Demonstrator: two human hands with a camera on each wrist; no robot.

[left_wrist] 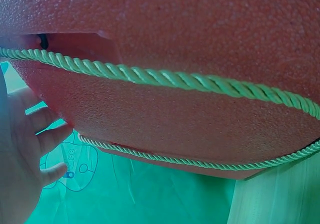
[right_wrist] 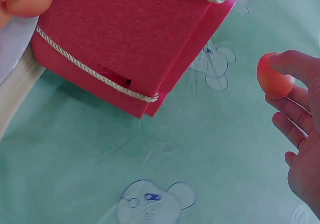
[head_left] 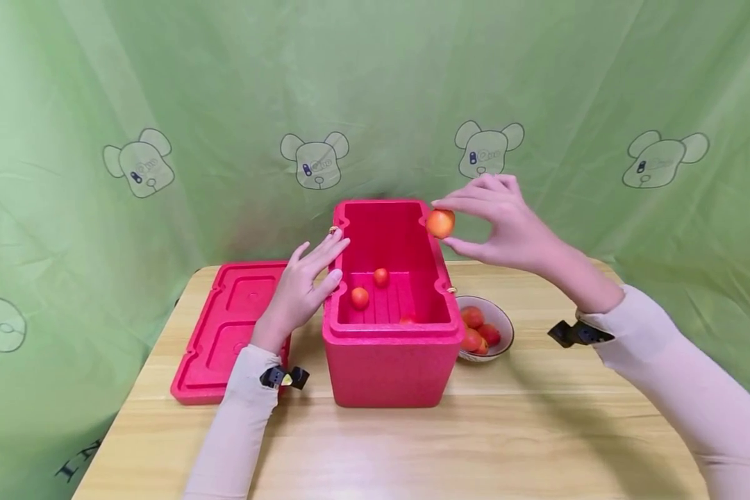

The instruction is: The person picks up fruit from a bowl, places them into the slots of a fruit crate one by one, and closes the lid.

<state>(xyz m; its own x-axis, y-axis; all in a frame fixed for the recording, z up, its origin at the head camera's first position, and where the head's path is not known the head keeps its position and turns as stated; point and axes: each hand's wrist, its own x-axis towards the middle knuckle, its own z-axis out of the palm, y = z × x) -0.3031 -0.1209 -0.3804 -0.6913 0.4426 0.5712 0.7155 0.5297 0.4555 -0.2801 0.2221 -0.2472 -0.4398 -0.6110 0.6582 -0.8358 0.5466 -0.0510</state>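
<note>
Between thumb and fingertips, my right hand (head_left: 500,221) pinches an orange-red tomato (head_left: 440,223) just above the right rim of a red foam box (head_left: 394,368). The right wrist view shows the same tomato (right_wrist: 275,76), smooth and slightly oval. My left hand (head_left: 303,292) rests on the box's left rim, fingers spread and fairly straight. Inside the lidless box lie a tomato (head_left: 360,298) and another tomato (head_left: 380,277); a third one (head_left: 407,320) is mostly hidden by the near wall. Several more tomatoes (head_left: 473,339) sit in a white bowl (head_left: 506,326) to the box's right.
The red lid (head_left: 209,354) lies flat on the wooden table (head_left: 525,430), left of the box and partly under my left forearm. Twisted rope (left_wrist: 175,79) runs along the box's sides. A green curtain (head_left: 400,83) with bear faces hangs behind the table.
</note>
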